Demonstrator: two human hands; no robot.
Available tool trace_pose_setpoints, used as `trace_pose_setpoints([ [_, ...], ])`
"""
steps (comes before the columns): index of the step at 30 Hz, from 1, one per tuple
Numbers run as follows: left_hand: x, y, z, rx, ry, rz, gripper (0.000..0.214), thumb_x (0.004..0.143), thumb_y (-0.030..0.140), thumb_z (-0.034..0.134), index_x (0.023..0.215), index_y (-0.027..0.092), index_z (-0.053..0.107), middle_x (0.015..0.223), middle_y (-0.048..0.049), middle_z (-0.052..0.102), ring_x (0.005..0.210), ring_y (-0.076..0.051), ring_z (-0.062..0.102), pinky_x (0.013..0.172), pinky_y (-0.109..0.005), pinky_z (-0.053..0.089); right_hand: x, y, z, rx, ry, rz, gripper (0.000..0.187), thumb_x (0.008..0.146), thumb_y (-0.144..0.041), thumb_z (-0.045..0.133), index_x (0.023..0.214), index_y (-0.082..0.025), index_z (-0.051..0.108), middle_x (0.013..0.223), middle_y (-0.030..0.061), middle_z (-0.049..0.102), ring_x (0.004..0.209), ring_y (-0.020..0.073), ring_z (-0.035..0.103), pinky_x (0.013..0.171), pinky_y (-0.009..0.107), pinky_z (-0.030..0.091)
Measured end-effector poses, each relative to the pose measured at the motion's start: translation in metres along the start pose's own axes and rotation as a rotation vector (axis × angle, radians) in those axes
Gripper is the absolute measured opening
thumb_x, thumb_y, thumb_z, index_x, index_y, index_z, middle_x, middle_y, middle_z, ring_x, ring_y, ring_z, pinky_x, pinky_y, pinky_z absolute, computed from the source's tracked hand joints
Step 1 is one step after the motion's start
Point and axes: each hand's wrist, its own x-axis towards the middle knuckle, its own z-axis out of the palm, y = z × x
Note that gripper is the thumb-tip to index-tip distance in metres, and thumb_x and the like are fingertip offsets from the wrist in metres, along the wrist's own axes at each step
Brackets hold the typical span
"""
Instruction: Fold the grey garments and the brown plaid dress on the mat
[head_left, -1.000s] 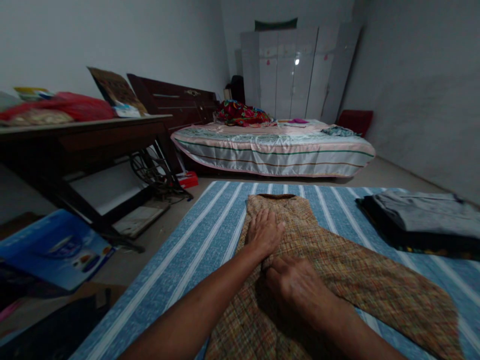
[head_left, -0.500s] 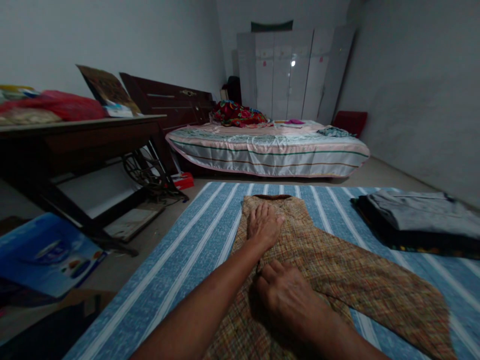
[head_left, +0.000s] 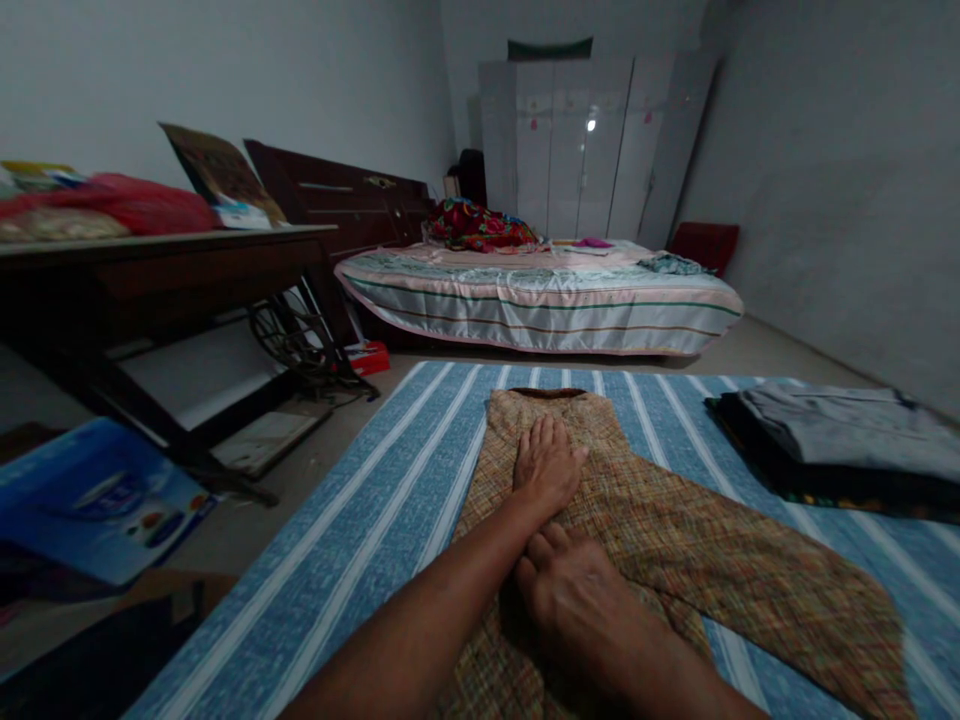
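A brown and orange checked, long-sleeved shirt point(head_left: 645, 510) lies spread on a blue and white striped sheet point(head_left: 360, 510), its neckline facing away from me. One sleeve stretches out to the right; no sleeve shows spread on the left. My left hand point(head_left: 549, 465) rests flat on the upper part of the shirt below the collar, fingers stretched out. Just nearer to me, beside the left wrist, my right hand point(head_left: 574, 585) is closed on the cloth at the shirt's middle, with curled fingers. Its fingertips are partly hidden.
A pile of folded clothes point(head_left: 847, 430), grey on top of black, sits at the right. On the left stand a sewing machine table point(head_left: 172, 270) and a blue box point(head_left: 105, 500). Beyond the sheet are a bed point(head_left: 540, 300) and a wardrobe point(head_left: 570, 150).
My left hand has slid a little right and toward me across the shirt, closer to my right hand. The right hand has hardly moved. The view has shifted slightly.
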Motion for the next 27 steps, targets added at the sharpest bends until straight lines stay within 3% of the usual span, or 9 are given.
trace_pose_setpoints([
  [6,0.002,-0.002,0.008,-0.009,-0.008,0.011,0.07,0.096,0.053,0.024,0.148,0.006,0.029,0.157,-0.0153,0.024,0.146,-0.026,0.016,0.118,-0.043,0.016,0.001,0.016,-0.037,0.182,-0.114,0.124,0.016,0.083,-0.019,0.055,0.095,-0.018,0.065,0.094,0.0068,0.07,0.078,0.0189,0.065,0.068,0.027,0.047],
  [9,0.004,-0.003,0.012,-0.004,-0.003,0.01,0.072,0.094,0.056,0.025,0.148,0.009,0.03,0.157,-0.0149,0.024,0.146,-0.027,0.017,0.118,-0.043,0.016,-0.008,0.042,-0.059,0.241,-0.102,0.245,0.022,0.086,-0.022,0.051,0.101,-0.02,0.066,0.1,0.006,0.07,0.085,0.0184,0.066,0.072,0.025,0.047],
  [11,0.004,-0.004,0.013,-0.013,-0.002,0.017,0.072,0.094,0.057,0.024,0.148,0.008,0.03,0.157,-0.0152,0.024,0.146,-0.027,0.017,0.118,-0.044,0.016,-0.023,0.068,-0.064,0.16,-0.064,0.4,0.024,0.089,-0.027,0.045,0.097,-0.021,0.067,0.095,0.0068,0.07,0.085,0.0196,0.067,0.071,0.026,0.047],
  [16,0.001,-0.002,0.005,-0.036,-0.022,0.02,0.074,0.095,0.055,0.024,0.148,0.005,0.029,0.156,-0.0169,0.024,0.145,-0.028,0.018,0.117,-0.045,0.015,-0.095,0.154,-0.043,-0.147,-0.037,0.72,0.037,0.086,-0.033,0.047,0.113,-0.017,0.066,0.112,0.0138,0.067,0.104,0.0279,0.064,0.081,0.034,0.05],
  [20,-0.001,-0.001,0.0,-0.044,-0.034,0.011,0.072,0.095,0.053,0.027,0.147,0.004,0.03,0.155,-0.0176,0.028,0.144,-0.028,0.021,0.117,-0.044,0.016,-0.156,0.206,-0.017,-0.101,-0.047,0.867,0.049,0.079,-0.05,0.052,0.106,-0.013,0.07,0.115,0.0196,0.066,0.107,0.0336,0.062,0.09,0.042,0.049],
  [23,-0.002,-0.001,0.0,-0.053,0.006,0.019,0.069,0.096,0.052,0.026,0.147,0.005,0.03,0.154,-0.0175,0.03,0.143,-0.028,0.024,0.117,-0.043,0.018,-0.175,0.21,-0.01,0.017,0.004,0.818,0.045,0.078,-0.055,0.048,0.086,-0.018,0.073,0.111,0.0177,0.067,0.107,0.0327,0.062,0.093,0.041,0.047],
  [27,-0.004,-0.002,0.0,-0.057,0.037,0.018,0.066,0.097,0.048,0.027,0.146,0.004,0.032,0.154,-0.0171,0.03,0.144,-0.027,0.023,0.117,-0.042,0.018,-0.171,0.191,-0.018,0.149,0.022,0.84,0.039,0.077,-0.052,0.045,0.071,-0.022,0.068,0.083,0.01,0.071,0.078,0.0264,0.067,0.071,0.035,0.05],
])
